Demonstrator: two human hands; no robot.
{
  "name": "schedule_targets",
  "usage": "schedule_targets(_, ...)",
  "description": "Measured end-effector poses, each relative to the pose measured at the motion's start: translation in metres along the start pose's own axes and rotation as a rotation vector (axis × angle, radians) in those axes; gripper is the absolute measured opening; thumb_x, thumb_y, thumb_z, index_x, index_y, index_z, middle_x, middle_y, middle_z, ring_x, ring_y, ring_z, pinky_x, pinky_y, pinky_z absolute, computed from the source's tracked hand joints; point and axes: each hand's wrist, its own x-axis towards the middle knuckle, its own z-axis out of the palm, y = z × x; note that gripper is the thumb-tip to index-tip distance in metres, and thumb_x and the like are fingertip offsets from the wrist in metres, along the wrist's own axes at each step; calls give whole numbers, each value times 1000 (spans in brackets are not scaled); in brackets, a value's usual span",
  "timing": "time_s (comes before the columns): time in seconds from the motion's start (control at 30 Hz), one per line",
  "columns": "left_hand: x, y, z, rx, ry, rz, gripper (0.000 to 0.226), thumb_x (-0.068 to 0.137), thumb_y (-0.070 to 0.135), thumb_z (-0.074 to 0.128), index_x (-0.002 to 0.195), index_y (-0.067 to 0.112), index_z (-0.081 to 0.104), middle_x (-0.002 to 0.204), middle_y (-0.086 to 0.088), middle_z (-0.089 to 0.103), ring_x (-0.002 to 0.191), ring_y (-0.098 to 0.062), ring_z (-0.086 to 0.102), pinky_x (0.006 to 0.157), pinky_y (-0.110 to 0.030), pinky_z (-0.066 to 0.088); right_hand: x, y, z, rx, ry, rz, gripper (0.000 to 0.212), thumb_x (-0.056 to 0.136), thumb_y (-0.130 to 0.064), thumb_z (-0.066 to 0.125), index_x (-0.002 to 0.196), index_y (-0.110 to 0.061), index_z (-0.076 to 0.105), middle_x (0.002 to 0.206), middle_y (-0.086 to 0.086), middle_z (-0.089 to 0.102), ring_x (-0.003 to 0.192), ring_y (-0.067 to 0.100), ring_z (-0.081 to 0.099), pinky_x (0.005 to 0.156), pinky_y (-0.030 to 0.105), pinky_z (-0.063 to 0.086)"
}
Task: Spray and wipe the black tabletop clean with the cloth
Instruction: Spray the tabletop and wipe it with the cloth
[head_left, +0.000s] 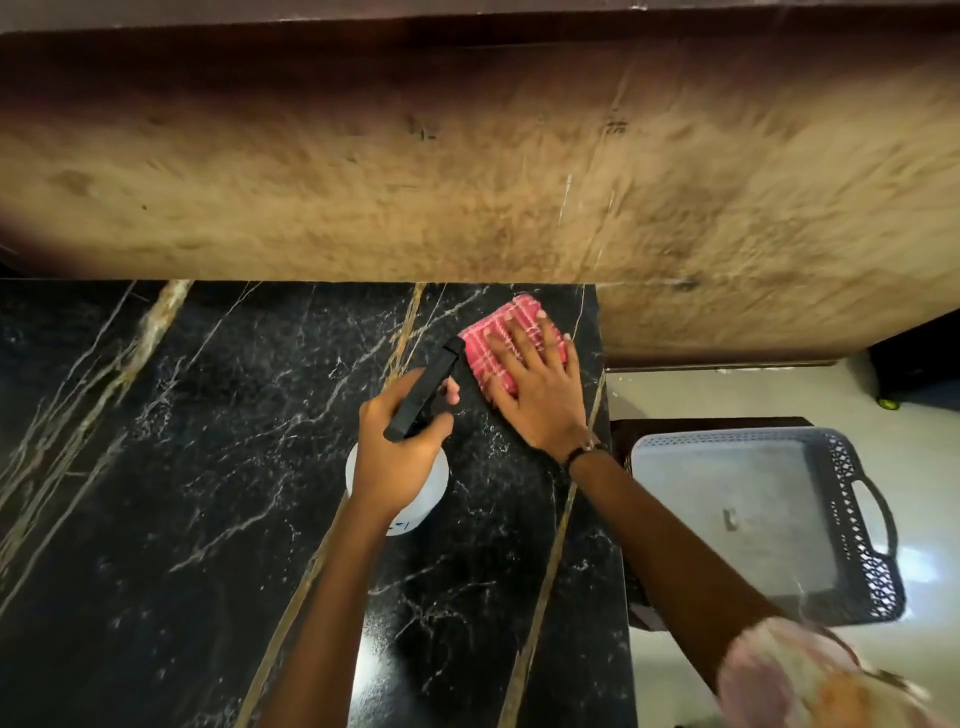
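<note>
Black marble with white and gold veins makes up the counter (218, 467), which ends against a tan stone wall (467, 171). My right hand (540, 389) lies flat, fingers spread, on the folded pink cloth with white checks (493, 343), which sits at the far right corner of the counter, just short of the wall and close to the counter's right edge. That grip is an open palm pressing down, not a pinch. My left hand (397, 447) is clamped around the neck of the white plastic spray bottle with a black trigger head (423, 395), which stands just left of the cloth with its nozzle aimed toward it. I judge the cloth soft and limp: it will bunch if pushed from one edge, so broad palm pressure over its middle suits it, and on polished stone it should slide easily once damp. The bottle looks light and stiff, best held at the neck with a finger free for the trigger. Beyond the counter's right edge sits a grey perforated plastic basket with a handle (862, 519).
</note>
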Motion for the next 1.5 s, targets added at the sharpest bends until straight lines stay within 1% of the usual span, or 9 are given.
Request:
schedule_targets(0.13, 7, 5, 4, 13, 0, 5, 18, 79, -9, 54, 86, 5, 64, 76, -2, 62, 51, -4, 49, 54, -10, 36, -39, 44, -6, -11, 33, -95, 60, 93, -57, 32, 147, -31, 34, 155, 0, 33, 146, 29, 19, 116, 53, 17)
schedule_targets(0.23, 10, 5, 2, 15, 3, 13, 22, 78, -12, 53, 86, 5, 63, 79, -7, 62, 50, -4, 47, 54, -10, 36, -5, 55, -12, 5, 33, 89, 63, 90, -59, 30, 146, -31, 37, 154, 2, 35, 143, 36, 24, 114, 58, 19)
schedule_targets(0.4, 18, -3, -13, -11, 12, 35, 20, 75, -3, 52, 87, 9, 63, 79, -9, 61, 48, -6, 45, 52, -14, 36, 82, 13, -12, 57, -63, 290, 60, 96, -59, 29, 151, -36, 18, 161, -1, 16, 147, 35, 1, 116, 56, 1)
schedule_targets(0.57, 25, -16, -40, 19, 10, 71, 20, 78, -7, 56, 88, 8, 65, 74, 2, 63, 52, -3, 51, 56, -11, 38, 90, -6, -8, -2, -54, 112, 73, 87, -68, 12, 148, -31, 29, 154, 1, 33, 143, 34, 20, 114, 54, 14)
schedule_targets(0.73, 29, -26, -84, -2, -6, 141, 13, 78, 9, 57, 86, 15, 65, 73, 0, 64, 53, 0, 53, 57, -9, 39, 80, 27, -8, -76, 115, 301, 69, 85, -63, 24, 139, -24, 45, 138, 11, 51, 137, 38, 32, 109, 59, 23)
schedule_targets(0.97, 32, -35, -162, -15, 22, 138, 25, 74, -4, 52, 88, 13, 64, 81, 2, 65, 54, 1, 54, 59, -8, 39, 140, -131, 31, -2, 53, 233, 64, 87, -60, 24, 132, -25, 52, 132, 7, 56, 131, 36, 39, 107, 57, 23)
schedule_targets(1.13, 31, -49, -220, 34, 72, 147, 19, 75, 11, 53, 89, 16, 65, 75, 11, 65, 56, 0, 54, 60, -10, 40, 176, -257, 60, 44, 20, 68, 55, 93, -57, 37, 137, -25, 47, 133, 4, 54, 132, 33, 36, 107, 54, 21)
schedule_targets(1.27, 34, -62, -254, 39, 111, 115, 20, 75, 14, 54, 92, 9, 64, 68, 17, 63, 59, 3, 56, 64, -7, 40, 153, -232, 60, 24, 105, 26, 65, 90, -62, 27, 142, -27, 43, 143, 2, 49, 137, 32, 35, 115, 54, 16)
schedule_targets(1.5, 22, -66, -285, -2, 173, 92, 22, 77, -1, 52, 94, 4, 64, 63, 19, 62, 59, 7, 56, 64, -4, 41, 134, -200, 51, -27, 105, 292, 69, 88, -62, 24, 143, -25, 42, 146, 8, 46, 141, 39, 26, 114, 59, 14)
